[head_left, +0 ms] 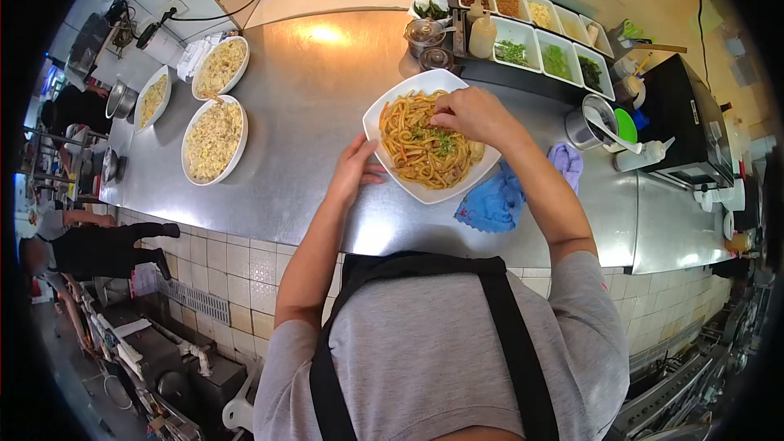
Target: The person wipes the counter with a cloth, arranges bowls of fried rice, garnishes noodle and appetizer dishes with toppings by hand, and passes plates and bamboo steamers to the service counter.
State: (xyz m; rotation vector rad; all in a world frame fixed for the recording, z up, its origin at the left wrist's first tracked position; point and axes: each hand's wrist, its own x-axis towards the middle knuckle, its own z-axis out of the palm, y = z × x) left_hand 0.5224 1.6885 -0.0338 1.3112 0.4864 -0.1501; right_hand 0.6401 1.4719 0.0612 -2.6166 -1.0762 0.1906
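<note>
A square white plate (371, 121) of brown stir-fried noodles (420, 143) stands on the steel counter in front of me. Chopped greens (445, 145) are scattered over the middle of the noodles. Above their upper right side is my right hand (474, 118), its fingers pinched together and pointing down; whatever they hold, if anything, is hidden. My left hand (355, 170) rests by the plate's left edge with its fingers apart and holds nothing. A blue cloth (494, 200) lies under my right forearm, close to the plate's lower right corner.
Fried rice fills several white bowls (188, 155) on the left. White tubs of toppings (516, 47), a squeeze bottle (483, 37) and glass jars (425, 35) line the back right. A steel pot (584, 126) and a purple cloth (565, 165) sit at right. Another person (90, 249) stands far left.
</note>
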